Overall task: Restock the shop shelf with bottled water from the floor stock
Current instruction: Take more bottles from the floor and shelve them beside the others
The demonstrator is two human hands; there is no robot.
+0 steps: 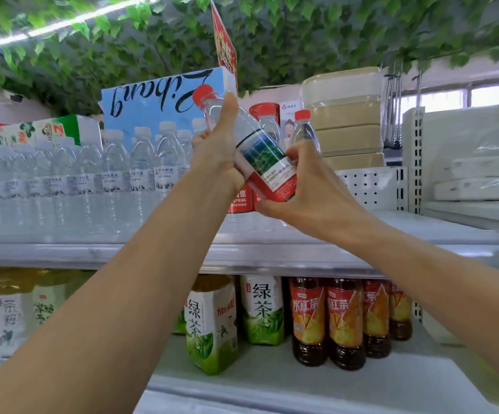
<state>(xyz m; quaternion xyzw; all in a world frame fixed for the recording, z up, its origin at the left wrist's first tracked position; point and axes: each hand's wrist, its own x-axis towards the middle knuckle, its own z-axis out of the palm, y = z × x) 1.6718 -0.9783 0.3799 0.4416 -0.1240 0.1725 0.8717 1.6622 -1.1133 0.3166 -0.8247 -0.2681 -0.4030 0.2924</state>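
Observation:
A clear water bottle (260,147) with a red cap and a red-and-green label is tilted to the left in front of the upper shelf (421,231). My left hand (216,153) grips its upper body, thumb along the neck. My right hand (305,186) holds its lower end and label. Behind it on the shelf stand other red-capped water bottles (303,130) of the same kind. Left of them, rows of white-capped water bottles (93,171) fill the shelf.
A blue box (158,106) and stacked beige containers (346,121) sit behind the bottles. The lower shelf holds green tea cartons (212,321) and red iced tea bottles (343,321). A perforated divider (370,186) stands at the right. Fake leaves hang overhead.

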